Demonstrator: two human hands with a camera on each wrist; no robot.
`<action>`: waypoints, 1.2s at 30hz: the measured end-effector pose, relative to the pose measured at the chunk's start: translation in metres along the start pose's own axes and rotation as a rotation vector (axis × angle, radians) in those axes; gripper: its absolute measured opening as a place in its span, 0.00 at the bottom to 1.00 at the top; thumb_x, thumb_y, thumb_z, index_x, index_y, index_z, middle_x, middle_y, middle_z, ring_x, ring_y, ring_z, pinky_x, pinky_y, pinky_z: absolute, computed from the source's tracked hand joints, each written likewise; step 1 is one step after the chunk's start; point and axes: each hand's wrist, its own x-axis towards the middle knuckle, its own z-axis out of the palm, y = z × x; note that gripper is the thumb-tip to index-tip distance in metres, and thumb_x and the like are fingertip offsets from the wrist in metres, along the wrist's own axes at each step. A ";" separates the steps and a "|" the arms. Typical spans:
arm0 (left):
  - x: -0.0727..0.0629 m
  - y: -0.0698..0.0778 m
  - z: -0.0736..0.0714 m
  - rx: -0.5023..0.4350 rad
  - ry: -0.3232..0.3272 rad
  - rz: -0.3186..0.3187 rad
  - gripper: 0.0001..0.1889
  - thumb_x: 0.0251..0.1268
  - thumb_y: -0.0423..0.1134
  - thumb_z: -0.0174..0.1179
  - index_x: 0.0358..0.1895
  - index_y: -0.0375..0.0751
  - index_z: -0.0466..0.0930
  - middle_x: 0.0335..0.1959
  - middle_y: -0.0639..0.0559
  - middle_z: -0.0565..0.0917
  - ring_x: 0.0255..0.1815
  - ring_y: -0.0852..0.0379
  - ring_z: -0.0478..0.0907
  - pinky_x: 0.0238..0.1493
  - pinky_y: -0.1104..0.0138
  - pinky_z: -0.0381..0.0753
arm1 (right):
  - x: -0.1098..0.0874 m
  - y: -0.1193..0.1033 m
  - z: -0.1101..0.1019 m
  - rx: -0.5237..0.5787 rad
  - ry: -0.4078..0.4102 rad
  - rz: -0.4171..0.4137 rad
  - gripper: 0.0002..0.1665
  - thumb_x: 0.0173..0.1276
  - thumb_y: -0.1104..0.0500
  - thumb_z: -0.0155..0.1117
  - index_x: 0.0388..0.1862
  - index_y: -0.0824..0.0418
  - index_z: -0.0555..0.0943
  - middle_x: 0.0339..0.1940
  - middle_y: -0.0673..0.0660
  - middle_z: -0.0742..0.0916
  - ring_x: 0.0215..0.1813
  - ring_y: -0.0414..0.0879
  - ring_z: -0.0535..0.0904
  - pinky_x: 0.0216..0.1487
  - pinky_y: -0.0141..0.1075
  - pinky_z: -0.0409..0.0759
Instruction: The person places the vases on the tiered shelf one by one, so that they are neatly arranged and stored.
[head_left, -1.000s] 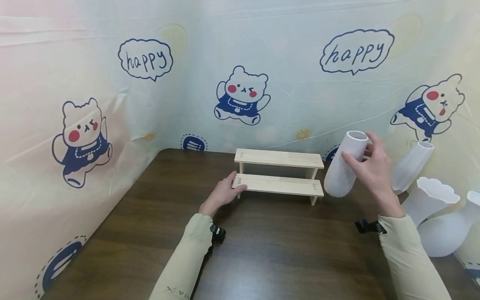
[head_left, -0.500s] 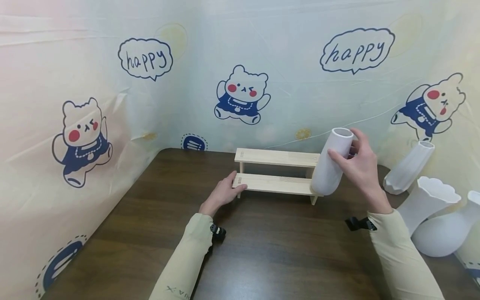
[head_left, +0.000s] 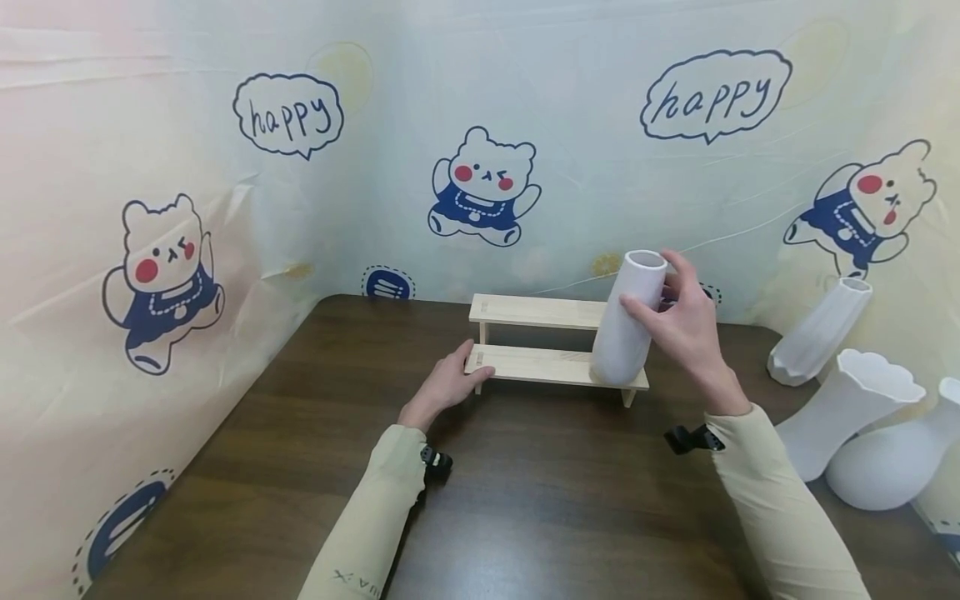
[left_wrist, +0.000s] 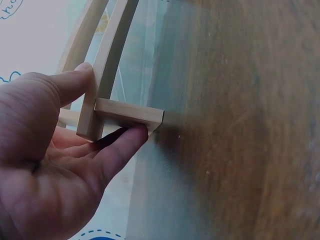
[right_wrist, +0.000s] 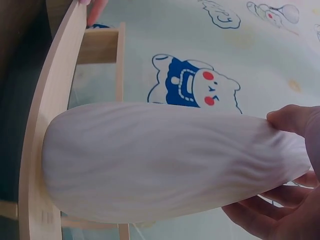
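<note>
My right hand [head_left: 684, 323] grips a white vase [head_left: 628, 321] near its neck, thumb on one side and fingers on the other. The vase leans a little to the right. Its base is at the right end of the lower step of a pale wooden two-tier stand [head_left: 536, 364]. In the right wrist view the ribbed side of the vase [right_wrist: 150, 160] fills the middle, base right at the step's board [right_wrist: 42, 135]. My left hand [head_left: 444, 385] holds the stand's left end, thumb on the lower board [left_wrist: 107, 55] and fingers against the leg [left_wrist: 132, 112].
At the right of the brown wooden table [head_left: 480, 500] stand a slim faceted white vase [head_left: 819, 333], a white vase with a scalloped rim [head_left: 847, 408] and a round-bellied white vase [head_left: 885, 467]. A printed cloth [head_left: 585, 192] hangs behind the table.
My right hand has carried the vase leftward, from beside the stand to over the right end of its lower step. The left hand stays on the stand.
</note>
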 end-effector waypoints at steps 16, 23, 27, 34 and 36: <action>0.001 -0.001 0.000 -0.001 0.002 0.011 0.44 0.69 0.56 0.58 0.79 0.42 0.47 0.76 0.41 0.64 0.73 0.46 0.66 0.71 0.50 0.67 | 0.006 -0.019 0.032 0.108 -0.090 0.021 0.46 0.62 0.52 0.72 0.74 0.54 0.60 0.59 0.68 0.82 0.51 0.63 0.83 0.44 0.60 0.83; -0.001 0.001 -0.001 0.002 -0.001 0.005 0.44 0.69 0.56 0.58 0.79 0.42 0.47 0.75 0.41 0.64 0.72 0.46 0.67 0.71 0.50 0.67 | 0.009 -0.024 0.046 0.126 -0.111 0.027 0.46 0.62 0.50 0.72 0.75 0.51 0.59 0.61 0.67 0.81 0.53 0.62 0.81 0.46 0.60 0.83; -0.001 0.001 -0.001 -0.001 0.000 0.003 0.44 0.69 0.56 0.58 0.79 0.42 0.47 0.76 0.41 0.64 0.73 0.46 0.66 0.71 0.50 0.66 | 0.010 -0.027 0.053 0.129 -0.119 0.028 0.47 0.61 0.48 0.72 0.74 0.49 0.60 0.62 0.66 0.80 0.54 0.61 0.81 0.46 0.59 0.83; 0.001 0.001 0.000 -0.004 0.000 -0.018 0.44 0.68 0.56 0.59 0.79 0.42 0.47 0.76 0.41 0.63 0.73 0.46 0.66 0.71 0.49 0.66 | 0.013 -0.035 0.064 0.127 -0.120 0.023 0.47 0.59 0.48 0.74 0.74 0.51 0.60 0.60 0.66 0.81 0.53 0.60 0.82 0.45 0.58 0.83; 0.001 0.000 0.000 -0.004 0.001 -0.018 0.45 0.68 0.56 0.59 0.79 0.42 0.48 0.76 0.41 0.63 0.73 0.45 0.65 0.71 0.49 0.66 | 0.015 -0.036 0.067 0.130 -0.116 0.015 0.47 0.59 0.49 0.74 0.74 0.52 0.61 0.59 0.66 0.82 0.52 0.60 0.83 0.44 0.57 0.84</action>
